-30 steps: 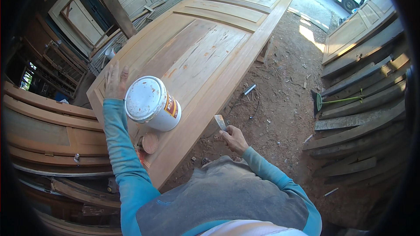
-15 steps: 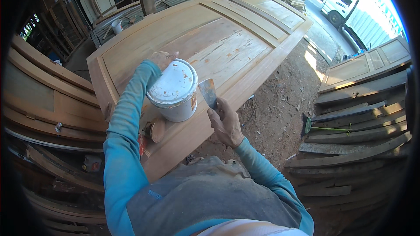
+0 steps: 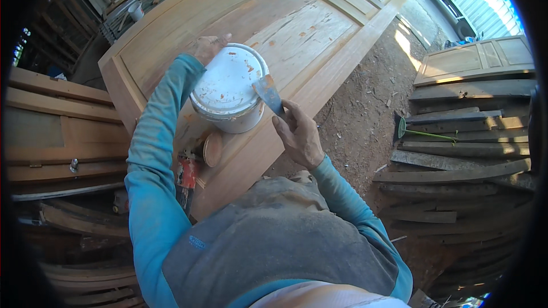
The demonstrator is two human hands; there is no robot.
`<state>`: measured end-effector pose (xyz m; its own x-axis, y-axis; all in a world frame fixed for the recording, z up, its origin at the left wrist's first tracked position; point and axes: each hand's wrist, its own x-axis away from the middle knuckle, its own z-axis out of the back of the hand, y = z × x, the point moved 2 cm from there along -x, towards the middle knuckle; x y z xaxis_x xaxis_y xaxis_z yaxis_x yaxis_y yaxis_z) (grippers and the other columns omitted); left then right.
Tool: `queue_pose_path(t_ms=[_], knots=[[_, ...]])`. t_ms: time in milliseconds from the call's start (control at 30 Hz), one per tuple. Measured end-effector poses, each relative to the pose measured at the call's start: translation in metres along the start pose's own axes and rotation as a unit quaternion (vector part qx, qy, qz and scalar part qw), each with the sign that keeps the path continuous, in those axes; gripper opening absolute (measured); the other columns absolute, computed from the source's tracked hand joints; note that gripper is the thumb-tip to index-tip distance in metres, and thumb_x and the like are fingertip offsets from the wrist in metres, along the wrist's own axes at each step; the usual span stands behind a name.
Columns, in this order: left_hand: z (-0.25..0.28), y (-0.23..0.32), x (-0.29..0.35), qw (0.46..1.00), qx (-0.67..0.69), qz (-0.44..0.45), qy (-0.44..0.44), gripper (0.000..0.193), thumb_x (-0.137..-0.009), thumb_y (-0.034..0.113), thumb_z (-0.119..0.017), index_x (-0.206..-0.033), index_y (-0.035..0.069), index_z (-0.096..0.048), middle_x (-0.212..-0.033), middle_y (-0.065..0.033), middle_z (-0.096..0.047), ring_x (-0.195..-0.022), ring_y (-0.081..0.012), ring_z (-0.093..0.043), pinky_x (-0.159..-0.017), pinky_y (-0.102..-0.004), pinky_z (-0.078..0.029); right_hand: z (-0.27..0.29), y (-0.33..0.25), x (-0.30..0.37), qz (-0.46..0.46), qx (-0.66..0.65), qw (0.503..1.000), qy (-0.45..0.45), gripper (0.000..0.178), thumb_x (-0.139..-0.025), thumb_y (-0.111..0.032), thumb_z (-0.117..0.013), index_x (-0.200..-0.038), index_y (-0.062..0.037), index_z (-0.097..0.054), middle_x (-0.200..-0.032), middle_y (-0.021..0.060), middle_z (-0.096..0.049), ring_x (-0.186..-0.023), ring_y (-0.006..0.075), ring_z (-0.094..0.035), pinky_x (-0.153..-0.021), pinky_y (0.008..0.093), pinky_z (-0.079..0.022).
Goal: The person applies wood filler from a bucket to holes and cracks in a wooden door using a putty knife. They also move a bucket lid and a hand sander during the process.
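A white lidded bucket (image 3: 242,123) stands on a large panelled wooden door (image 3: 171,40). Flecks of brown material dot its lid. My left hand (image 3: 206,49) curves against the far left rim of the lid, bracing the bucket; part of its fingers is hidden. In my right hand (image 3: 299,140) is a putty knife (image 3: 269,96), its stained blade tilted up, with the tip at the lid's right edge. Beside the bucket, nearer me, is a round brown-faced tin or lid (image 3: 213,149). A red tool (image 3: 187,172) lies by it, partly covered by my left arm.
More panelled doors (image 3: 57,131) are stacked at left. On the right, wooden planks (image 3: 456,162) lie in a pile with a green broom (image 3: 425,133) and another door (image 3: 474,63). Bare earth (image 3: 359,120) runs alongside the work. A small white bucket (image 3: 136,11) is farther back.
The putty knife has moved up and left, from beside the bucket to the lid's edge. My left hand stays at the rim. The view has tipped downward.
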<state>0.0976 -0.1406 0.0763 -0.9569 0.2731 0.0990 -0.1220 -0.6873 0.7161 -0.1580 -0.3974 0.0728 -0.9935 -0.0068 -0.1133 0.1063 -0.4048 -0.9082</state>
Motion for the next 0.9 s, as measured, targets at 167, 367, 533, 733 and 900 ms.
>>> queue_pose_path(t_ms=[167,367,533,733,900], knots=[[0.032,-0.074,0.042,0.994,0.087,0.059,0.026,0.079,-0.1,0.075,-0.047,-0.105,0.001,-0.075,-0.099,-0.0091,-0.072,-0.093,-0.019,-0.065,-0.084,-0.0344,-0.051,0.005,0.003,0.01,0.066,-0.02,0.997,0.015,0.044,-0.101,-0.023,-0.071,-0.135,0.0031,-0.06,-0.09,0.0082,-0.067,-0.078,0.0133,-0.06,-0.074,0.0306,-0.052],[0.006,-0.093,0.129,0.937,0.3,0.082,0.161,0.066,-0.102,0.063,-0.057,-0.115,0.0,-0.072,-0.098,-0.0074,-0.072,-0.091,-0.0151,-0.067,-0.081,-0.0273,-0.052,0.013,0.033,0.006,0.089,-0.057,0.994,-0.041,0.043,-0.1,-0.024,-0.072,-0.129,0.0061,-0.062,-0.095,0.0105,-0.07,-0.084,0.0138,-0.064,-0.077,0.0304,-0.053],[-0.018,-0.075,0.187,0.907,0.287,0.078,0.298,0.04,-0.101,0.043,-0.071,-0.102,0.003,-0.07,-0.081,0.0025,-0.064,-0.066,-0.0044,-0.056,-0.059,-0.0224,-0.046,0.033,0.061,0.008,0.038,-0.089,0.99,-0.102,0.042,-0.101,-0.025,-0.071,-0.127,0.0063,-0.063,-0.099,0.0135,-0.072,-0.09,0.0158,-0.067,-0.082,0.0314,-0.054],[-0.032,0.017,0.206,0.831,0.359,0.048,0.422,0.029,-0.101,0.031,-0.072,-0.104,0.003,-0.066,-0.078,0.0014,-0.06,-0.064,-0.0084,-0.056,-0.058,-0.0233,-0.045,0.046,0.087,0.012,0.014,-0.145,0.978,-0.152,0.044,-0.099,-0.023,-0.069,-0.132,0.0049,-0.06,-0.105,0.0171,-0.071,-0.094,0.0219,-0.069,-0.085,0.0348,-0.054],[-0.055,0.118,0.214,0.794,0.483,-0.048,0.365,0.02,-0.107,0.023,-0.063,-0.106,0.003,-0.062,-0.075,0.0008,-0.053,-0.064,-0.0095,-0.052,-0.055,-0.0233,-0.041,0.061,0.069,0.022,-0.003,-0.26,0.954,-0.149,0.049,-0.098,-0.014,-0.066,-0.143,0.0027,-0.056,-0.109,0.0173,-0.07,-0.094,0.023,-0.069,-0.086,0.0364,-0.055]])
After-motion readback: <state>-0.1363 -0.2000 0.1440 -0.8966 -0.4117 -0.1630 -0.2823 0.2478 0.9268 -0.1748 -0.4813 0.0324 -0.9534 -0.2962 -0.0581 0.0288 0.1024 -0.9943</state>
